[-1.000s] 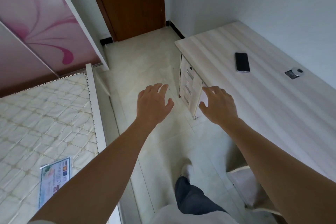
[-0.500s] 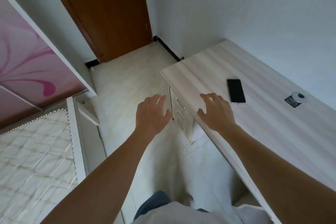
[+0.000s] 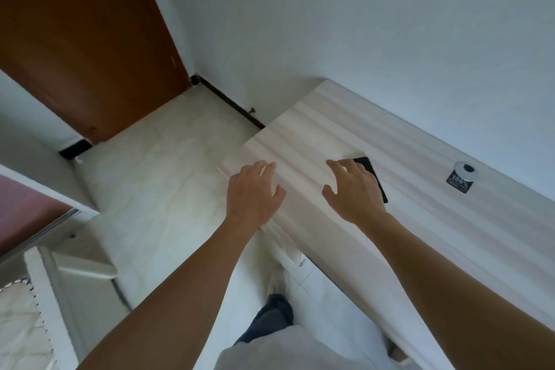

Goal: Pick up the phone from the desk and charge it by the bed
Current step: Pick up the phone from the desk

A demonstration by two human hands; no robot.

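Observation:
A black phone lies flat on the pale wooden desk at the right. My right hand hovers over the desk with fingers spread, covering the phone's left side; whether it touches the phone I cannot tell. My left hand is open too, held over the desk's near left corner and holding nothing. A corner of the bed with its quilted mattress shows at the lower left.
A small black-and-white round object sits on the desk further right. A brown door stands at the upper left beyond pale floor tiles. White walls back the desk. A pink wardrobe panel is at the left.
The view has swung up and toward the desk. Both hands have advanced; the right hand now overlaps the phone, where before it was short of it.

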